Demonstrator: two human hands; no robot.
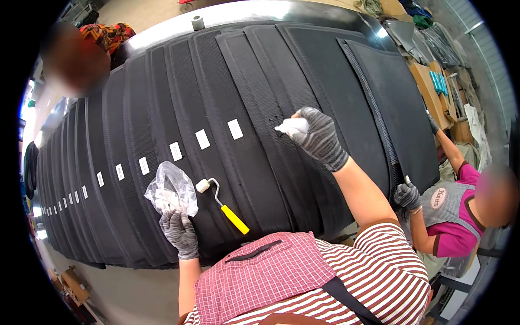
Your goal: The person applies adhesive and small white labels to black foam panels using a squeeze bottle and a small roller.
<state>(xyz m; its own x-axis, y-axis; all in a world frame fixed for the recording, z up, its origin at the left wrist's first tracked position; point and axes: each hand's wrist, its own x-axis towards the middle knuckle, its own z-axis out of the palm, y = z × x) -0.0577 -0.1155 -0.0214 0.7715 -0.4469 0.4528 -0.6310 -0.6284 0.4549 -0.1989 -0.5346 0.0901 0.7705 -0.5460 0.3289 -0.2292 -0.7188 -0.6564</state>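
Overlapping black textured fabric panels (254,86) cover a long table, and several of them carry a small white label (235,129). My right hand (317,135), in a grey knit glove, presses a white label piece (292,127) onto a panel beside a small dark mark. In the same kind of glove, my left hand (179,230) grips a clear plastic bag (170,189) with white pieces inside, near the table's front edge. A small roller with a yellow handle (223,205) lies on the panels between my hands.
A co-worker in a pink shirt and grey vest sits at the right, one gloved hand (407,195) at a panel's zipper edge. Another person stands at the far left. A white tape roll (197,22) sits on the metal table's far rim. Cardboard boxes (73,281) are on the floor.
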